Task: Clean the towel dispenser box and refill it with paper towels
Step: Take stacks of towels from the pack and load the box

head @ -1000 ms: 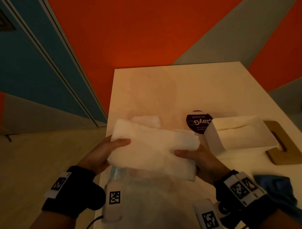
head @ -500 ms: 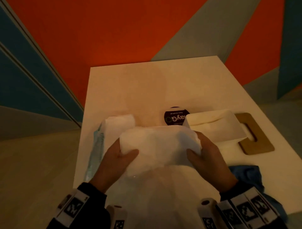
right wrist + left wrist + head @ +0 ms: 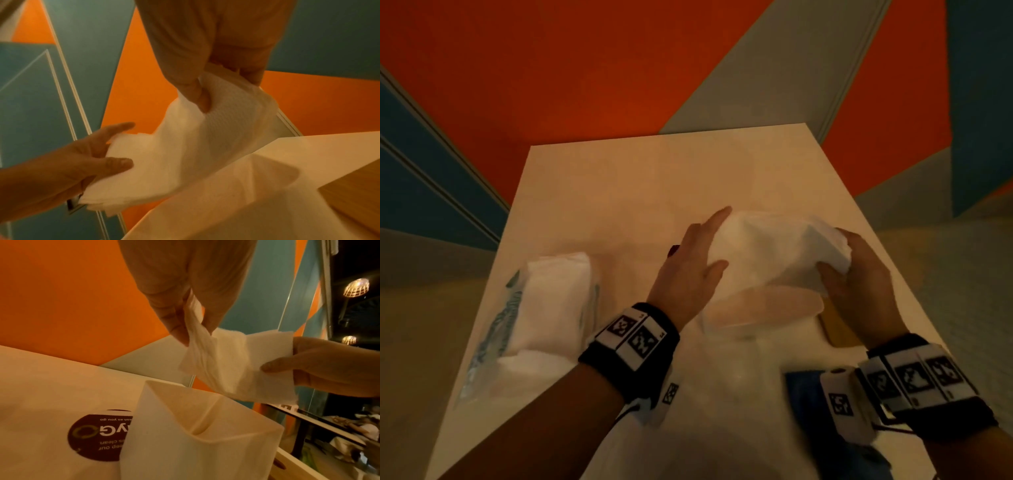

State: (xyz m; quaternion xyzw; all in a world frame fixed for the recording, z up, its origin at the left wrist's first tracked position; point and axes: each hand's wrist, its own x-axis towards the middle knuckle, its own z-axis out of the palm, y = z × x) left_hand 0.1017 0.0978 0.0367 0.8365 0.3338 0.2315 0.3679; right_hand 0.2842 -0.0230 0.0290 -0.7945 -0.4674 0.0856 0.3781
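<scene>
A stack of white paper towels (image 3: 774, 250) hangs bent between my two hands, just above the open white dispenser box (image 3: 756, 311). My left hand (image 3: 710, 246) pinches the stack's left end between thumb and fingers, the index finger pointing out. At the other end my right hand (image 3: 839, 257) grips the crumpled corner. In the left wrist view the paper towels (image 3: 236, 366) sag over the dispenser box (image 3: 195, 434), whose inside shows nothing in it. The right wrist view shows my thumb pressed into the paper towels (image 3: 185, 154) above the box (image 3: 246, 194).
A plastic pack of more towels (image 3: 551, 308) lies at the white table's (image 3: 654, 178) left edge. A wooden lid (image 3: 839, 329) sits right of the box, a blue cloth (image 3: 804, 387) nearer me. A round dark sticker (image 3: 92, 434) lies beside the box.
Both hands have carried the towel stack away from the plastic pack, rightward and forward over the dispenser box. The stack has bent and its right end has crumpled.
</scene>
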